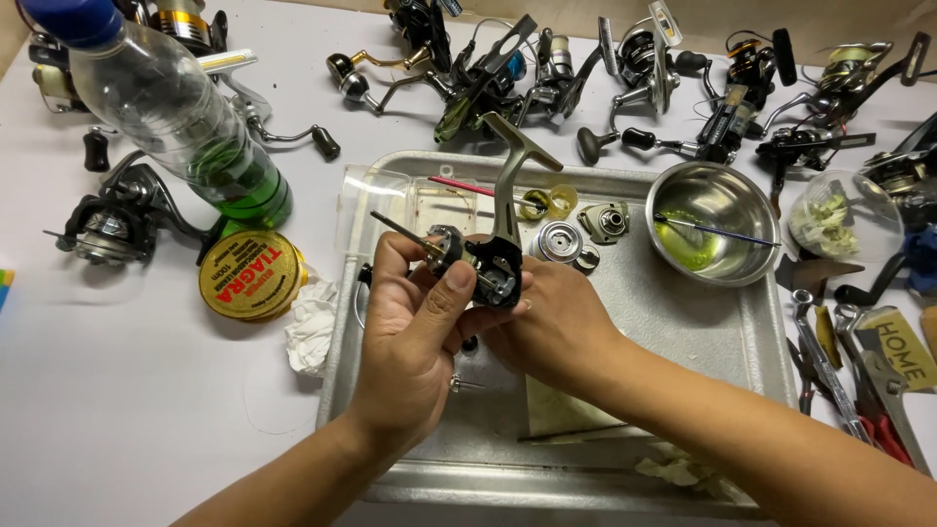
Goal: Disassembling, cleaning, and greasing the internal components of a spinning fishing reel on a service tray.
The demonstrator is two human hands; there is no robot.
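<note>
1. Both hands hold a dark metal fishing reel body [493, 263] over the shallow silver metal tray [742, 342], above its middle.
2. The left hand [415, 337] is closed around the reel body's left end, thumb pressed on top.
3. The right hand [551, 327] grips it from beneath and behind.
4. Beyond the reel body, on the tray, lie a round silver spool [559, 241] and a steel bowl [712, 234] with green liquid.
5. Left of the tray stands a clear plastic bottle [176, 122]; past it, assembled reels [508, 73] crowd the white surface [146, 410].
</note>
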